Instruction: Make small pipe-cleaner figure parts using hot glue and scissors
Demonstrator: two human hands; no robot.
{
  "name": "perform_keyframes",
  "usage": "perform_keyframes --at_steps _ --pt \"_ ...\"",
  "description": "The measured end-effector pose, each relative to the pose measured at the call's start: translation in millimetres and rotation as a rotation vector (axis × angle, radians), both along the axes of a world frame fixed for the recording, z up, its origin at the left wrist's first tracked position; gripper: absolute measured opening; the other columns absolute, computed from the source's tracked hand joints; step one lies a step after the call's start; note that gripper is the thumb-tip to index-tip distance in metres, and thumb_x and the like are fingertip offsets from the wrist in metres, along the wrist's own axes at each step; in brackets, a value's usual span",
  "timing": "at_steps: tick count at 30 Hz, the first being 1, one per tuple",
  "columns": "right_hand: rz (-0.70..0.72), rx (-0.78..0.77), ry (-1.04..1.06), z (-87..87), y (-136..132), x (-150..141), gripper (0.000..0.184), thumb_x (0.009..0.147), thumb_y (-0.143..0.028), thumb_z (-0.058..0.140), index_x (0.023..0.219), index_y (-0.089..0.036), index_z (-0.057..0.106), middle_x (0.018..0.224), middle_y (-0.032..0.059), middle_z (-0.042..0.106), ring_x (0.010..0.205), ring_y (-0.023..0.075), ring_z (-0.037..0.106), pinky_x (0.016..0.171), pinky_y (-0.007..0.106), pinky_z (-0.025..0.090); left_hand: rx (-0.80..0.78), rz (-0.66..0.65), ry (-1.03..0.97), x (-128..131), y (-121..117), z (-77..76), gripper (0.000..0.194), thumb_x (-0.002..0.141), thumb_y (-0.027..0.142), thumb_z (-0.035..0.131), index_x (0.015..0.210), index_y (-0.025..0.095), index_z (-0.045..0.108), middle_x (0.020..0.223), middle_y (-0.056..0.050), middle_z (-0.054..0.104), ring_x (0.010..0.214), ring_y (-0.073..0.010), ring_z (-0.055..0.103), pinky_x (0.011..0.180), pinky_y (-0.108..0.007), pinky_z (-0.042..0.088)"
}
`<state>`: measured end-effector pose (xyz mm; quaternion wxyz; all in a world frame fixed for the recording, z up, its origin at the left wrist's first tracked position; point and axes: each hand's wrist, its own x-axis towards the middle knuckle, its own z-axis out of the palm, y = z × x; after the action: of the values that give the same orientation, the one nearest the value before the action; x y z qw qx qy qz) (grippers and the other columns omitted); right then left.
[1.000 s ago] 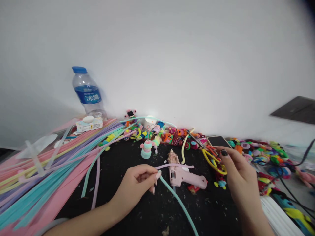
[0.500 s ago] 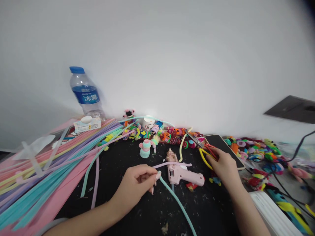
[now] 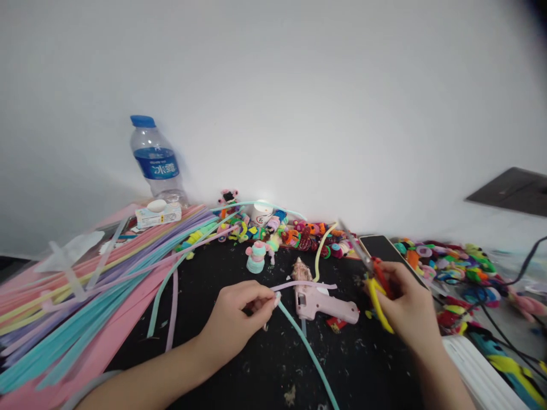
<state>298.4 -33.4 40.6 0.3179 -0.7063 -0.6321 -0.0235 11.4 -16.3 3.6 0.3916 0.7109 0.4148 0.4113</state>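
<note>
My left hand rests on the black mat and pinches the end of a mint green pipe cleaner that runs toward the near edge. A lilac pipe cleaner also sticks out from those fingers. My right hand is closed round the yellow and red handles of scissors, lifted off the mat, blades pointing up and left. A pink glue gun lies between the two hands.
A big fan of pastel pipe cleaners covers the left side. A water bottle stands by the wall. Small fuzzy figures line the back, a phone lies at right, with cables and more colourful pieces.
My right hand reached to the scissors beside the phone, closed on them and raised them off the mat. My left hand kept its pinch on the green pipe cleaner.
</note>
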Motion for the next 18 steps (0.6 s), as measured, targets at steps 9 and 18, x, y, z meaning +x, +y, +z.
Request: perform_keyframes --at_steps 9,18 --pt "0.365 -0.360 -0.162 8.9 -11.8 -57.1 0.012 0.071 -0.018 0.052 0.072 -0.022 0.041 0.059 -0.0038 0.053 0.053 0.0141 0.052 0.048 0.021 0.037 -0.007 0.040 -0.022 -2.0 6.3 1.2 0.014 0.079 0.020 0.057 0.071 0.014 0.066 0.057 -0.001 0.059 0.048 -0.0099 0.053 0.047 -0.019 0.040" --pt "0.345 -0.352 -0.234 13.4 -17.5 -59.6 0.020 0.067 -0.018 0.054 0.086 -0.022 0.048 0.077 0.0019 0.061 0.067 0.0202 0.058 0.057 0.027 0.041 0.099 0.111 -0.026 -3.7 7.3 5.7 0.012 0.077 0.017 0.058 0.070 0.014 0.067 0.055 -0.001 0.059 0.050 -0.0113 0.053 0.050 -0.020 0.041"
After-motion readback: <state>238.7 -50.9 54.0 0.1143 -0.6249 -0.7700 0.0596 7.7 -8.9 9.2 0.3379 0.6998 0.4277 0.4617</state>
